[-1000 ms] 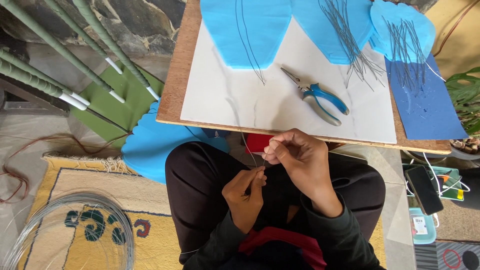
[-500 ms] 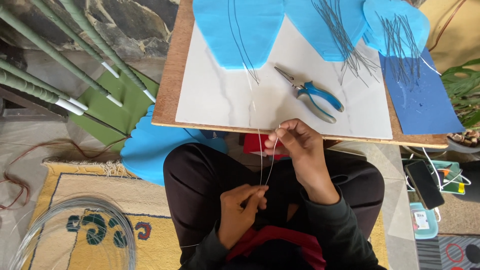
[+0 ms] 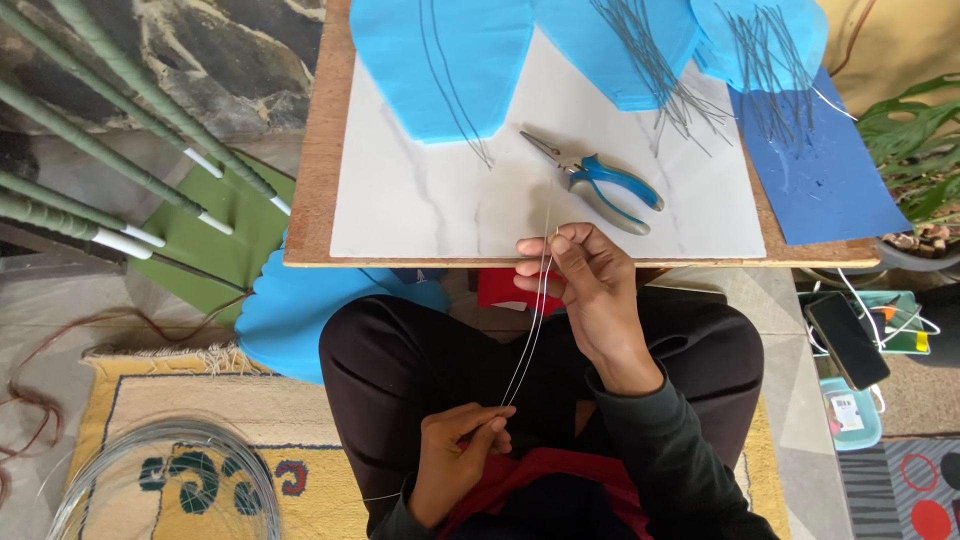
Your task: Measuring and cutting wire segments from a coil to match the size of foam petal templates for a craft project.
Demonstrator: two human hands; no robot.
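Hands have drawn apart: right hand [image 3: 585, 285] pinches thin wires [image 3: 530, 330] at the board [image 3: 310, 150] edge, left hand [image 3: 455, 455] grips their near end over the lap. Wires now pulled straight, taut.

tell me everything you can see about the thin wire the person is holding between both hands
The wire is thin, pale grey and looks like metal, seemingly two strands side by side. It runs in a taut, nearly straight line from the left hand, which pinches its lower end over the lap, up to the right hand, which pinches it at the board edge. Its top reaches onto the white sheet, short of the pliers.
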